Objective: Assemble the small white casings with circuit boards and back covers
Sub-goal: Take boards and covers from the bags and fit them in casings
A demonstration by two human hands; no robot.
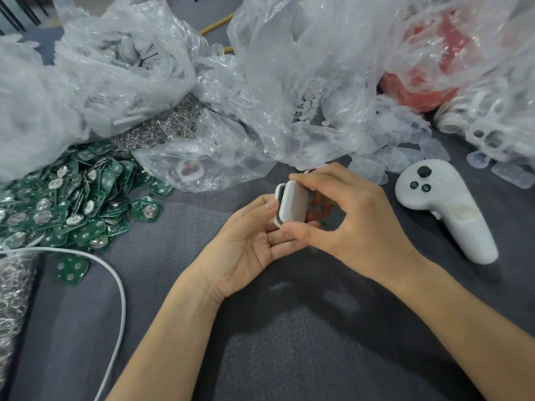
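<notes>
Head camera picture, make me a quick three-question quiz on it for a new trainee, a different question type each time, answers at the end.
1. True or false: the white casing lies untouched on the grey cloth.
2. The pile of green circuit boards lies on which side of the casing? A: the person's left. B: the person's right. C: directly beneath it.
3. Fill in: right of the right hand lies a white ____.

Key
1. False: the left hand and the right hand both grip it above the cloth.
2. A.
3. controller.
</notes>
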